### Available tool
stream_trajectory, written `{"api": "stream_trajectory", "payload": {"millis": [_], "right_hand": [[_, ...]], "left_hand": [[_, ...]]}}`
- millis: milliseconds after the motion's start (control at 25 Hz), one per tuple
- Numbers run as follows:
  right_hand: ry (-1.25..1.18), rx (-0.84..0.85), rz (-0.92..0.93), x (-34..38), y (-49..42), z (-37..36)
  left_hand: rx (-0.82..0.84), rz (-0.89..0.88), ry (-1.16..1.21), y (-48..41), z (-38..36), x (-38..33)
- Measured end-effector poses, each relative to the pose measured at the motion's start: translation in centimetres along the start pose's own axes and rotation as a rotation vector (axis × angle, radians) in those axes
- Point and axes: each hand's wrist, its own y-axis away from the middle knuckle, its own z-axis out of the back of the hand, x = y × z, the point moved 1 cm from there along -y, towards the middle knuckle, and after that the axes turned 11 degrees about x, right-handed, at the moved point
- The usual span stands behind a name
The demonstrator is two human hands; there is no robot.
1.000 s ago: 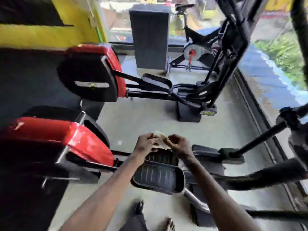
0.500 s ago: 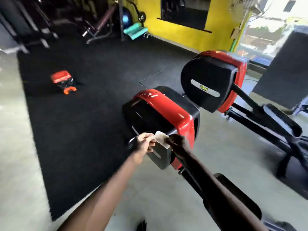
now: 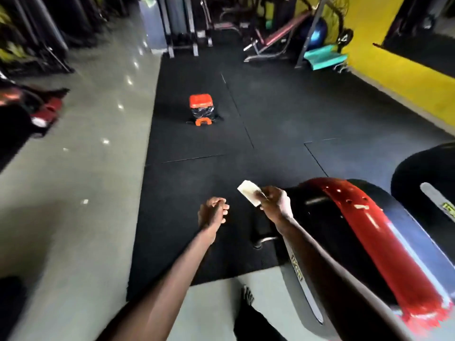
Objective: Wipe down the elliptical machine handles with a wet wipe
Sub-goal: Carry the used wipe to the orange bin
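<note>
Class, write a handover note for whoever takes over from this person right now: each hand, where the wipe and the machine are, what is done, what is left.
Left hand: loosely curled, holds nothing.
Right hand: pinches the wet wipe, held in the air over the black mat.
Elliptical machine: its red housing is beside the right arm; handles out of view.
Done: wipe in hand.
Left: reach the handles and wipe them.

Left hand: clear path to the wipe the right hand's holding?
Probably yes. The left hand holds nothing, just beside the wet wipe pinched by the right hand; nothing lies between them.
</note>
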Motion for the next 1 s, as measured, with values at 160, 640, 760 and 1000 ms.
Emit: {"api": "stream_trajectory", "payload": {"millis": [160,640,760,1000], "right_hand": [[0.021,0.022,0.043,5.6,-14.2,-0.8],[-0.009,-0.01,0.081,22.6,-54.4,-3.3],[-0.023,-0.037,0.084,27.2,-65.8,-5.4],[-0.103,-0.079,0.0,35.2,-85.2,-8.2]], "left_hand": [[-0.078,0.007,0.074,-12.6,2.1,-6.4],[-0.125,-0.103,0.079,-51.2,7.3,-27.7],[-0.119,-0.129,0.054,-63.0,10.1,-33.0],[-0.111,-0.091,0.008,-82.4,13.4,-42.9]]}}
